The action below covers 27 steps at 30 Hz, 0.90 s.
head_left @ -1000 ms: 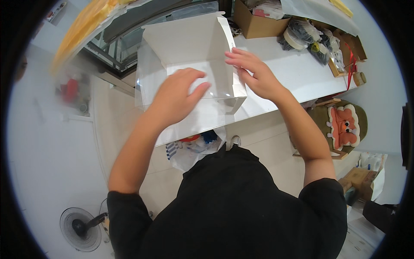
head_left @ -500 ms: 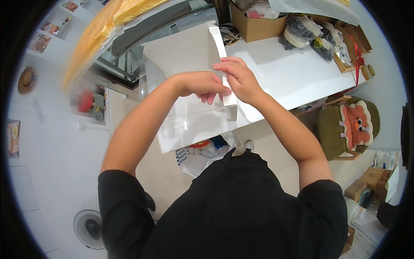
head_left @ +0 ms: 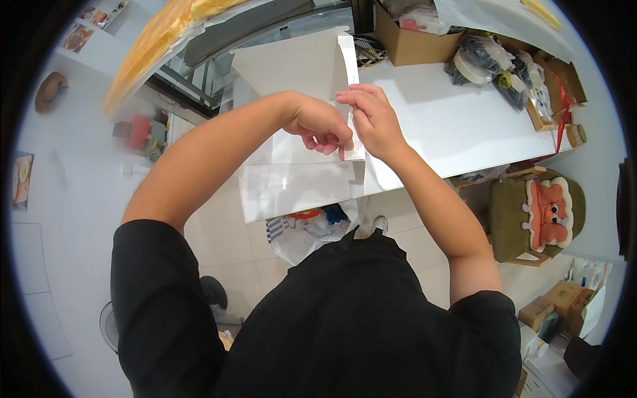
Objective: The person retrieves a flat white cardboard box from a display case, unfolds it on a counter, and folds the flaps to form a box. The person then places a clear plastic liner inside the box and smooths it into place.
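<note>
An unfolded white cardboard box [head_left: 292, 69] lies on the white table, its far panel raised and a narrow folded wall running along its right side. At the near end of that wall my left hand [head_left: 318, 125] bends down from the wrist, fingers curled against the cardboard. Just across the wall, my right hand [head_left: 377, 125] lies along the outer side with its fingers stretched out together, their tips over the top edge. Part of the wall is hidden behind both hands. The near flap [head_left: 295, 186] rests flat toward the table's front edge.
A brown carton [head_left: 415, 43], bagged rolls [head_left: 474, 61] and an open box with red ribbon [head_left: 564, 99] line the table's back right. A glass-fronted case [head_left: 199, 79] stands behind. Below are a plastic bag [head_left: 305, 232] and a green chair [head_left: 511, 212].
My left fingers have curled further and slid down the wall's near end, with the left elbow swung outward. My right hand stays at the wall. The whole view has shifted slightly.
</note>
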Each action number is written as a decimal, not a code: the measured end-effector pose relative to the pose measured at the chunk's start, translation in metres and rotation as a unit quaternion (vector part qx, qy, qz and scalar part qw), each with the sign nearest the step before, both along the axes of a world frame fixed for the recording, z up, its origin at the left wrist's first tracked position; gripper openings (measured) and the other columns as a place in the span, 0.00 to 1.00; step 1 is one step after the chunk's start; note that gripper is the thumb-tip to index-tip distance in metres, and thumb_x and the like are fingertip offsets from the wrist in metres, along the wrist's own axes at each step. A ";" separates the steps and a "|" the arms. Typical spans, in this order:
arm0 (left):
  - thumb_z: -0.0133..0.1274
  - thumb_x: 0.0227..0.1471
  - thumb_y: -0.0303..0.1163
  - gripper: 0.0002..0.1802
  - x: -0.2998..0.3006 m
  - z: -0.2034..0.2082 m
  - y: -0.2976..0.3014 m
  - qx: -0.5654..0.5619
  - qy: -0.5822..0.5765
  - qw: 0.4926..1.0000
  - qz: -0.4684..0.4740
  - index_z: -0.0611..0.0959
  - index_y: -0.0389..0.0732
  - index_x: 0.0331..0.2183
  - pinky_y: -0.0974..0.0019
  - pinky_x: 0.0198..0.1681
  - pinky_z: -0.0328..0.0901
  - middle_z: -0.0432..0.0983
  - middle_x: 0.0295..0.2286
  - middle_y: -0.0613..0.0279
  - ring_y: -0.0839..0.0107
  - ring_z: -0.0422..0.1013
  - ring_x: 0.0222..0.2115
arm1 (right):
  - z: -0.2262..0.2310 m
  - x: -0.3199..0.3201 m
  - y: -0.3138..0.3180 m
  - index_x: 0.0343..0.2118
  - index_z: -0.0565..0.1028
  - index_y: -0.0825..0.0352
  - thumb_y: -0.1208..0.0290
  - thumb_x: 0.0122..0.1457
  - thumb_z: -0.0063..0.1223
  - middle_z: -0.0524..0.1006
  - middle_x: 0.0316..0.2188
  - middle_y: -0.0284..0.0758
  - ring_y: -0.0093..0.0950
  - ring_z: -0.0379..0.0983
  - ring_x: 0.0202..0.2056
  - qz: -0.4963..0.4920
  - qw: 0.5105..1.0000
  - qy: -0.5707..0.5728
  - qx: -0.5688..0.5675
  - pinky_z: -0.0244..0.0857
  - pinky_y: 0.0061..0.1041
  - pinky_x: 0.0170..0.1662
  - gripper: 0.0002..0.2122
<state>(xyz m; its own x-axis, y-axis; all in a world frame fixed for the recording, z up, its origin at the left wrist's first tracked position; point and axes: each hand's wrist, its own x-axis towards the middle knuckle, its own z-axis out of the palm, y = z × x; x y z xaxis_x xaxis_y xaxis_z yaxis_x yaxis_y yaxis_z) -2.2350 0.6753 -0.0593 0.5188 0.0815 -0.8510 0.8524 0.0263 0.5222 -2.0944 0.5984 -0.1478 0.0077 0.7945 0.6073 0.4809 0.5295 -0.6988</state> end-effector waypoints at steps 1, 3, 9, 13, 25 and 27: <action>0.54 0.50 0.34 0.09 -0.001 -0.001 0.000 -0.008 -0.005 1.000 0.008 0.79 0.41 0.22 0.73 0.25 0.59 0.71 0.19 0.65 0.78 0.62 0.20 | 0.000 0.000 0.000 0.37 0.78 0.65 0.83 0.52 0.42 0.78 0.40 0.34 0.37 0.66 0.51 0.001 1.000 -0.001 0.002 0.61 0.35 0.53 0.14; 0.54 0.49 0.34 0.10 -0.002 -0.003 0.000 -0.016 -0.013 1.000 0.018 0.78 0.40 0.21 0.73 0.24 0.59 0.71 0.20 0.65 0.78 0.63 0.20 | -0.001 0.000 0.000 0.37 0.78 0.65 0.83 0.52 0.42 0.78 0.40 0.34 0.37 0.66 0.51 0.002 1.000 0.000 0.008 0.61 0.35 0.53 0.14; 0.53 0.49 0.35 0.10 -0.005 -0.009 0.002 -0.012 -0.024 0.999 0.023 0.79 0.39 0.25 0.72 0.24 0.59 0.71 0.21 0.65 0.78 0.64 0.22 | -0.002 0.001 0.001 0.36 0.77 0.65 0.82 0.52 0.42 0.78 0.40 0.33 0.37 0.66 0.51 0.000 1.000 -0.003 0.016 0.61 0.35 0.53 0.12; 0.49 0.48 0.40 0.14 -0.008 -0.014 0.001 0.000 -0.036 0.999 0.009 0.81 0.39 0.31 0.71 0.26 0.58 0.70 0.22 0.68 0.78 0.64 0.22 | -0.003 0.001 0.002 0.35 0.77 0.65 0.82 0.52 0.42 0.79 0.41 0.33 0.37 0.66 0.51 0.003 1.000 -0.002 0.016 0.61 0.35 0.53 0.12; 0.57 0.51 0.45 0.17 -0.019 0.021 -0.033 0.199 -0.074 0.975 0.070 0.76 0.43 0.21 0.74 0.29 0.59 0.70 0.20 0.69 0.79 0.64 0.23 | -0.001 0.003 0.001 0.35 0.76 0.65 0.80 0.52 0.42 0.78 0.42 0.33 0.37 0.65 0.52 0.010 1.000 -0.016 0.009 0.59 0.36 0.54 0.11; 0.58 0.51 0.43 0.17 -0.023 0.017 -0.042 0.230 -0.125 0.963 0.064 0.72 0.44 0.20 0.74 0.28 0.58 0.69 0.20 0.71 0.80 0.61 0.23 | -0.002 0.003 0.001 0.35 0.76 0.65 0.80 0.51 0.42 0.78 0.43 0.33 0.37 0.65 0.52 0.011 1.000 -0.021 0.013 0.59 0.36 0.54 0.11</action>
<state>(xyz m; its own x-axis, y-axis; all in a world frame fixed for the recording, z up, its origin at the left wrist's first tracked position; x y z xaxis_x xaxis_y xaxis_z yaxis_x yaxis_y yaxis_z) -2.2580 0.6332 -0.0425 0.6628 0.4971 -0.5599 0.7043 -0.1600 0.6917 -2.0916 0.5990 -0.1495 -0.0354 0.7778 0.6275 0.4968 0.5585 -0.6643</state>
